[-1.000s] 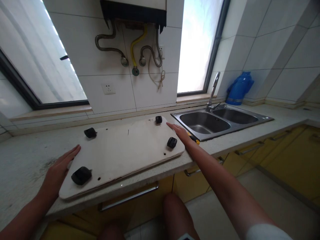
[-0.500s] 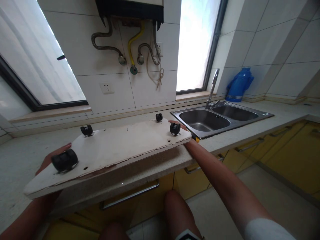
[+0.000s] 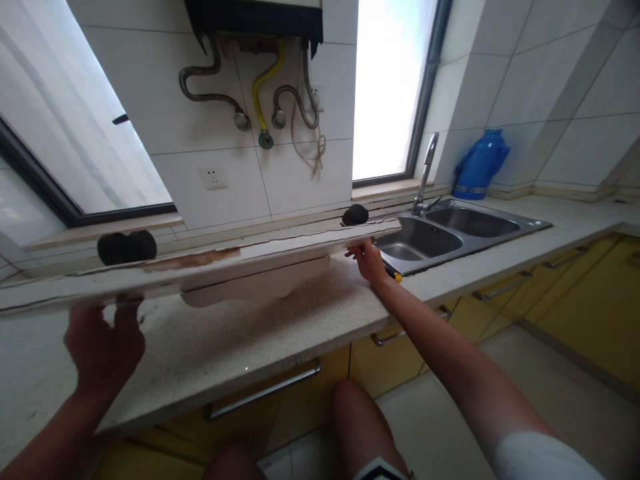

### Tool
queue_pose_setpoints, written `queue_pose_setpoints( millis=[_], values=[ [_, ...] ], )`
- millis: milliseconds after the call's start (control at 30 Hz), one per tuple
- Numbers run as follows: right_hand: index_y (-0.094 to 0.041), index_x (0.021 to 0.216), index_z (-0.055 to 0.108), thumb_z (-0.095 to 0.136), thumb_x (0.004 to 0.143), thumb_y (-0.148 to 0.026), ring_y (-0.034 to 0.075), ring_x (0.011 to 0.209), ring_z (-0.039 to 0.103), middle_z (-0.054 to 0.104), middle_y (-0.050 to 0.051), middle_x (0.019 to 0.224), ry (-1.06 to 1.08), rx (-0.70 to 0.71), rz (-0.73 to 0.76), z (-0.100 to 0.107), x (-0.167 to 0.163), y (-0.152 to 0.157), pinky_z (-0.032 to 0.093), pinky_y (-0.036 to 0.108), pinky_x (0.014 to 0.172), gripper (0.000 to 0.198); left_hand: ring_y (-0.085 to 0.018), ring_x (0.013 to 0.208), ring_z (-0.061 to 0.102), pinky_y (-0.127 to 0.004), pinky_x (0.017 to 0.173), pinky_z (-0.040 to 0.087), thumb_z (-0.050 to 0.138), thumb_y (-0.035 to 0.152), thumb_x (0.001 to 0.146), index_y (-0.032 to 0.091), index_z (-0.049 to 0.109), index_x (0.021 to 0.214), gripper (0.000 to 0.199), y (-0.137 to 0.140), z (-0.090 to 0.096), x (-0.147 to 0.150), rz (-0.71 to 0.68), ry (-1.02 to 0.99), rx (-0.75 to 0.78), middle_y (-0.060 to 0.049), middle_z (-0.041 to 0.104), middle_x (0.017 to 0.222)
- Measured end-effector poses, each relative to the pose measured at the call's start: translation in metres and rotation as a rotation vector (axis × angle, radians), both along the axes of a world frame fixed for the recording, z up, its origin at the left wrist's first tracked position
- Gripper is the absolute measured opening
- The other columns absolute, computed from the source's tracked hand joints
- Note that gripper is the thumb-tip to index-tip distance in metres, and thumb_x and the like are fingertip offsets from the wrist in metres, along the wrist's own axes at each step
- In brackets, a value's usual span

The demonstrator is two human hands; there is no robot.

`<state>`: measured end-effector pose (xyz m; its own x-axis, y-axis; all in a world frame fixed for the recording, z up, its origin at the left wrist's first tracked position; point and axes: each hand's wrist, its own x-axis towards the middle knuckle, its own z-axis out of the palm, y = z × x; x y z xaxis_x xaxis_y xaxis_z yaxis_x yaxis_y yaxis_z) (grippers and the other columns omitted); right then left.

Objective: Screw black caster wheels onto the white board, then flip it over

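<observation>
A long white board (image 3: 280,241) with a chipped, peeling edge is held up above the countertop, its long side facing me. Black caster wheels stand on its upper face, one caster (image 3: 127,247) at the left and another (image 3: 355,215) at the right. My left hand (image 3: 106,340) grips the board's near edge from below at the left, fingers closed against it. At the right end, my right hand (image 3: 369,261) holds the underside, its fingers curled. A tool with a black and yellow handle (image 3: 393,272) lies beside my right wrist, partly hidden.
The speckled countertop (image 3: 240,333) runs along the wall. A double steel sink (image 3: 463,237) with a tap (image 3: 427,170) lies to the right, and a blue thermos (image 3: 483,165) stands behind it. Pipes (image 3: 259,87) hang under a heater above. Drawer handles (image 3: 265,389) project below.
The board has tilted up and been lifted, so its near edge now faces me and the upper face is hidden. Both my hands have come into view beneath its edge.
</observation>
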<state>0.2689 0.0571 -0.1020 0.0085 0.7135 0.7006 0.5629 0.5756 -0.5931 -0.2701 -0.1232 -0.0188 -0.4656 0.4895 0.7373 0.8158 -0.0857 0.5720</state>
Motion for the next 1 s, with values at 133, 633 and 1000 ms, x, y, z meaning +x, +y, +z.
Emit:
queue_pose_setpoints(
  millis=[133, 633, 1000],
  values=[
    [-0.027, 0.107, 0.061, 0.057, 0.108, -0.046, 0.025, 0.077, 0.074, 0.08, 0.005, 0.084, 0.024, 0.024, -0.005, 0.007, -0.004, -0.008, 0.057, 0.036, 0.076, 0.019, -0.047, 0.117, 0.073, -0.065, 0.112, 0.053, 0.063, 0.054, 0.081, 0.025, 0.057, 0.106, 0.039, -0.007, 0.015, 0.013, 0.005, 0.046, 0.015, -0.01, 0.068, 0.104],
    [-0.03, 0.092, 0.051, 0.061, 0.1, -0.073, 0.023, 0.074, 0.054, 0.06, 0.001, 0.079, 0.211, 0.007, 0.02, 0.022, -0.01, -0.026, 0.043, 0.036, 0.071, 0.045, -0.016, 0.076, 0.054, -0.029, 0.075, 0.045, 0.07, 0.049, 0.081, 0.021, 0.063, 0.092, 0.031, -0.018, 0.046, 0.039, -0.088, -0.211, 0.044, 0.002, 0.061, 0.084],
    [-0.028, 0.111, 0.06, 0.088, 0.073, -0.086, 0.016, 0.06, 0.054, 0.069, -0.003, 0.074, 0.544, -0.294, 0.285, 0.035, -0.02, -0.031, 0.04, 0.028, 0.056, 0.075, -0.013, 0.075, 0.06, -0.025, 0.086, 0.06, 0.083, 0.025, 0.091, 0.012, 0.086, 0.117, 0.029, -0.021, 0.075, 0.073, 0.032, -0.743, -0.063, 0.003, 0.072, 0.083]
  ],
)
